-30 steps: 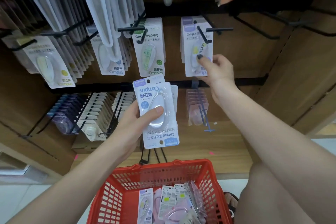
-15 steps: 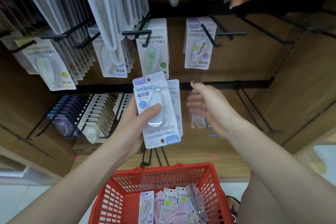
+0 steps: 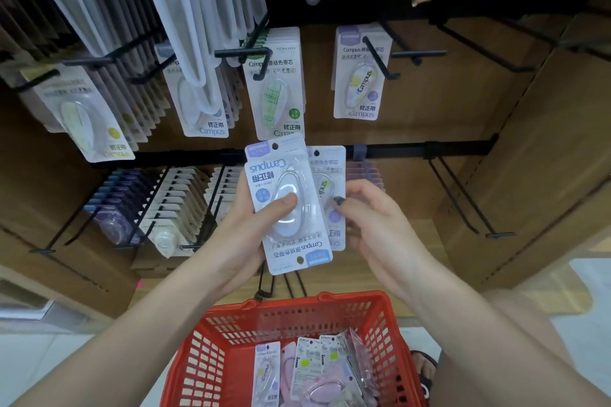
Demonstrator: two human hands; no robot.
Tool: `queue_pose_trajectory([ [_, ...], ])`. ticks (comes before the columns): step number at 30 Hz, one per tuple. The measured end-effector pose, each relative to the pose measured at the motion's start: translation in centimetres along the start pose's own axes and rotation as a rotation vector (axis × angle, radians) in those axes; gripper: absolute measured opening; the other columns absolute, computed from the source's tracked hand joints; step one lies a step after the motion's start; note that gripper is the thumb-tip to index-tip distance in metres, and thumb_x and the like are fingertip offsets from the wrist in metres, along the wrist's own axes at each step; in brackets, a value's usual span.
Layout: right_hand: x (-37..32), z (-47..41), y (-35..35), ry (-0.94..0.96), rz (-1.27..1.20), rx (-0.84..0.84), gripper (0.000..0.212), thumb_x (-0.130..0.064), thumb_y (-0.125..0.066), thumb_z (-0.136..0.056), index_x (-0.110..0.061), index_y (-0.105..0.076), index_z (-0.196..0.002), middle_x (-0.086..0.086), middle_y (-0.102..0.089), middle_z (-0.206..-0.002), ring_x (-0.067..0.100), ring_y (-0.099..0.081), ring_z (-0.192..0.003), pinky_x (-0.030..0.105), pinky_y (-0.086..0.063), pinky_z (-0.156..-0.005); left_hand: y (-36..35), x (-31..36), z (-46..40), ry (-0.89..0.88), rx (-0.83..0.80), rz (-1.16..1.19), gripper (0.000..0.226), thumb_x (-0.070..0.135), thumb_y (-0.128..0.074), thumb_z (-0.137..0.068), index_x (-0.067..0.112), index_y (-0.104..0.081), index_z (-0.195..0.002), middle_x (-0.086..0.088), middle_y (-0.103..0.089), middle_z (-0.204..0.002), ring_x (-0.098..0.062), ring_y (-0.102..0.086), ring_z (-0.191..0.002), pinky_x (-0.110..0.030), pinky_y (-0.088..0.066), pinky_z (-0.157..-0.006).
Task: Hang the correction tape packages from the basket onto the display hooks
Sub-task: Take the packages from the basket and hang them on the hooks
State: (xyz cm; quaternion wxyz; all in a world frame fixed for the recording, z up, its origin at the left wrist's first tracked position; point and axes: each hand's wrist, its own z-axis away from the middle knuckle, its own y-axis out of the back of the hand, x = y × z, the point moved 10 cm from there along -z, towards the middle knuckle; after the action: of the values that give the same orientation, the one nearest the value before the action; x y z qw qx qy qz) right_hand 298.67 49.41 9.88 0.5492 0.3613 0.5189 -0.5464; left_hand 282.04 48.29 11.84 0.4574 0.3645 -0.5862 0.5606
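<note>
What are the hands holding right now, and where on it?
Left hand grips the front package, thumb on its blister. Right hand pinches the rear package at its right edge.

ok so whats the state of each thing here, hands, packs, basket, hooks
left hand: grips the front white blister pack, upside down
right hand: pinches the second white pack behind it
red plastic basket: holds more packs
far-right black wire hook: bare

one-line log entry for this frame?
left hand: holds package stack | right hand: pinches rear package | basket: packages remain
</note>
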Motion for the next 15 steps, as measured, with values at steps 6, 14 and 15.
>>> queue_pose_trajectory([
  [6,0.6,0.3,0.1,-0.017,-0.125,-0.016,0.019,-0.017,-0.061,-0.105,-0.008,-0.061,-0.122,0.008,-0.079,-0.114,0.027,-0.076,-0.105,0.048,-0.060,-0.090,-0.2,-0.1,-0.1,0.009,0.001,-0.003,0.068,0.016,-0.067,-0.087,0.036,-0.041,-0.146,0.006,-0.071,-0.132,-0.020,-0.070,-0.120,-0.038,-0.064,-0.081],
  [14,-3.3,0.6,3.3,0.251,-0.050,0.150,0.018,-0.010,-0.068,-0.097,-0.017,-0.065,-0.114,0.005,-0.079,-0.110,0.027,-0.077,-0.103,0.057,-0.059,-0.093,1.0,0.2,0.0,0.012,0.062,-0.008,0.065,0.019,-0.072,-0.080,0.044,-0.049,-0.136,0.007,-0.075,-0.125,-0.020,-0.073,-0.114,-0.042,-0.064,-0.079],
  [15,-4.2,0.8,3.8,0.306,-0.040,0.158,0.019,-0.013,-0.069,-0.095,-0.021,-0.066,-0.111,0.005,-0.079,-0.111,0.027,-0.077,-0.102,0.056,-0.060,-0.088,1.2,0.4,0.0,0.010,0.074,-0.011,0.064,0.020,-0.073,-0.080,0.044,-0.050,-0.135,0.007,-0.075,-0.124,-0.021,-0.074,-0.113,-0.042,-0.064,-0.077],
])
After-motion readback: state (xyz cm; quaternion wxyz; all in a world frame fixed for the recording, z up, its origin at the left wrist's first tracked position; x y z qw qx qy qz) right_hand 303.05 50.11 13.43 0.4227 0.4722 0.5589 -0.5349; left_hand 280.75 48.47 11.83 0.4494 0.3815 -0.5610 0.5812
